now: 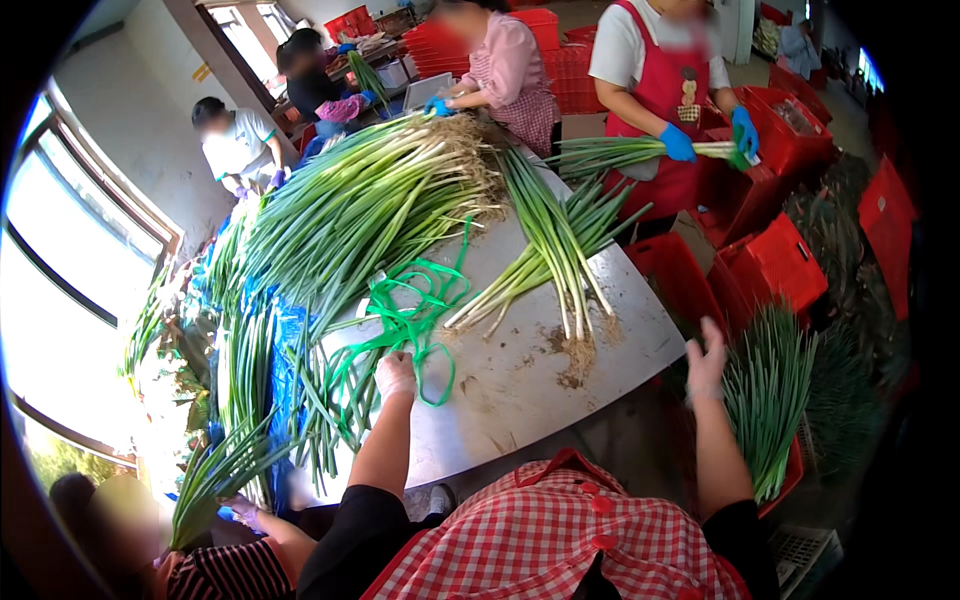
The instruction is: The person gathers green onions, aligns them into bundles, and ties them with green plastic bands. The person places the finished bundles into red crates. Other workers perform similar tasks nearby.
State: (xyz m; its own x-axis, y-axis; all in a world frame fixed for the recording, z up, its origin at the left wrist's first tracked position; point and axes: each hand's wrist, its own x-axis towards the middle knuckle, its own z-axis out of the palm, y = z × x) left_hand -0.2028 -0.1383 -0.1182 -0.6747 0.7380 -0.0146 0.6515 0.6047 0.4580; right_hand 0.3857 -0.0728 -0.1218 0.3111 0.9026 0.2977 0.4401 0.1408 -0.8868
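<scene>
My left hand (pixel 395 375), in a clear glove, is curled at the near edge of a tangle of green tape (pixel 409 300) on the metal table (pixel 480 412). Its fingertips are hidden, so I cannot see whether they grip the tape. Scallion leaves (pixel 322 405) lie just left of it. My right hand (pixel 706 360), also gloved, is raised beyond the table's right corner with fingers apart and nothing in it. Beside it, scallions (pixel 772 405) stand in a red crate (pixel 784 480). Two crossed bunches of scallions (pixel 551 255) rest on the table, roots towards me.
A large scallion heap (pixel 375 187) covers the table's far left. Opposite, a person in a red apron (pixel 652 97) holds a bunch with blue gloves. Another person (pixel 232 555) holds scallions at lower left. Red crates (pixel 765 262) crowd the right side. More people work behind.
</scene>
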